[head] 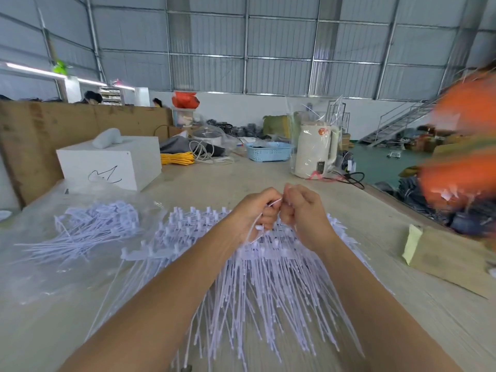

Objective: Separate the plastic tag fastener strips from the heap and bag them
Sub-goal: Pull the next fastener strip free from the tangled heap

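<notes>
While both hands pinch a strip (pixel 273 203), kettle (pixel 314 149) stands beyond.

a warehouse workshop: corrugated metal walls (pixel 279 49) (steel-framed), stacked goods (pixel 236 128).

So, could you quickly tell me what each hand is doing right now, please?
Left hand: closed, pinching a thin white plastic fastener strand.
Right hand: closed, pinching the same strand.

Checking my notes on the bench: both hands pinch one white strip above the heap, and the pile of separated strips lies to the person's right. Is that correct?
One detail is wrong. The head view shows the left hand and right hand pinching one white strip above the heap, but the pile of separated strips lies to the person's left.
</notes>
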Motion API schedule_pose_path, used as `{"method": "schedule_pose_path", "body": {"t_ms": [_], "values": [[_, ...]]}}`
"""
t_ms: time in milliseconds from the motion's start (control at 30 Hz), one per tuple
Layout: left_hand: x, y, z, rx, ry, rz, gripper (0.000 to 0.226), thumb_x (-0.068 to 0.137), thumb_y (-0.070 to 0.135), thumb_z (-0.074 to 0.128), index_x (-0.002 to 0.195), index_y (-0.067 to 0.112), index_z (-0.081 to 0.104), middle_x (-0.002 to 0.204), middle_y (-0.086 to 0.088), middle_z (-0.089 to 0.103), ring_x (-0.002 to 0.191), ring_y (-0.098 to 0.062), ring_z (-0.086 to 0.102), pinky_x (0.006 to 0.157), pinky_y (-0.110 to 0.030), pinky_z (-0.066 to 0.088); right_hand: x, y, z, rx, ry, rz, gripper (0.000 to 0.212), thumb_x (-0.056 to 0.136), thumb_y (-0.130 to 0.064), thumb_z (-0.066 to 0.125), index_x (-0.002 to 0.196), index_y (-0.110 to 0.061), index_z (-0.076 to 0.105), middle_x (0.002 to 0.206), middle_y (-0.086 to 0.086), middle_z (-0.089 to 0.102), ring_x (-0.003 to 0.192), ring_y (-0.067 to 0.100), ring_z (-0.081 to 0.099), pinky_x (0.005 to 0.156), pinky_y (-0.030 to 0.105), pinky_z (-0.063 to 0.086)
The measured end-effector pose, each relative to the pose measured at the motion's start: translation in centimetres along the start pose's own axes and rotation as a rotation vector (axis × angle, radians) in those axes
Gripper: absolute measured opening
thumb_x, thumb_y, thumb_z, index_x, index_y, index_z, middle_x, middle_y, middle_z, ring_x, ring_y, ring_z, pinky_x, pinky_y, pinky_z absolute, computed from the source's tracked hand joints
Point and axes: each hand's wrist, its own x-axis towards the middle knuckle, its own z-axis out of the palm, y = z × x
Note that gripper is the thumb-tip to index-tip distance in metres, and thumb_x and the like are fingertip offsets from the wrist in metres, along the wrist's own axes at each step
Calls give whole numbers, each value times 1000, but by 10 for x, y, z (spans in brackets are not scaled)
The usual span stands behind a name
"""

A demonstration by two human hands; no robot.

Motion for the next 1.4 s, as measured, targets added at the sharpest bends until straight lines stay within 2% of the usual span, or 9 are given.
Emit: {"method": "schedule_pose_path", "body": {"t_ms": [167,300,433,533,700,833,1033,1167,1400], "values": [[-6,0,-3,116,-10,51,29,92,13,45,64,11,50,45,3,38,38,-8,24,43,-21,18,4,-10,-20,162,140,101,38,99,-11,43,63,-17,33,52,-6,29,43,7,23,38,18,18],[-12,3,3,212,-85,52,30,88,-7,32,89,-6,62,94,-20,57,59,-17,46,44,-18,39,2,-31,-24,130,198,100,29,97,-21,52,71,-16,39,61,-1,29,47,8,24,37,18,21],[-15,4,-3,517,-123,94,49,80,-23,36,122,-7,55,113,-17,58,80,-14,59,56,-11,45,-6,-71,-33,197,120,13,24,85,-26,64,81,-10,47,59,-5,38,43,3,29,36,12,27],[-14,3,-12,644,-103,100,40,86,-17,47,123,-4,56,130,-14,55,111,-20,57,67,-8,44,-12,-87,-34,117,-10,12,22,72,-21,69,83,-11,53,54,-9,43,40,1,30,33,12,28],[-14,5,-22,664,-32,136,11,81,4,70,89,12,71,111,-8,67,105,-13,61,95,-23,44,-14,-50,-17,-511,57,237,29,89,-33,64,86,-8,49,59,3,37,46,12,32,42,23,28],[-15,6,-26,694,-29,170,6,86,11,66,81,15,67,88,-4,69,81,-9,63,81,-24,47,-13,-27,-12,-716,22,248,34,93,-43,54,91,-10,48,73,8,45,53,13,44,37,18,33],[-22,7,-19,762,-20,135,10,93,20,57,84,15,57,60,-1,62,51,-13,52,49,-21,44,-17,-15,-3,-454,-49,287,44,87,-54,54,80,-11,58,62,0,58,50,12,56,41,18,39],[-23,9,-13,806,9,209,11,93,20,57,88,14,65,57,1,61,43,-7,47,45,-18,38,-14,-9,1,-496,-20,185,35,87,-37,65,71,-9,50,46,1,50,35,9,47,34,17,33],[-21,16,-7,685,1,113,24,94,15,52,81,1,66,55,0,58,52,-14,43,49,-20,36,-10,-1,-2,-477,86,-17,31,96,-14,47,65,-9,43,43,2,48,33,10,37,37,18,26]]}}
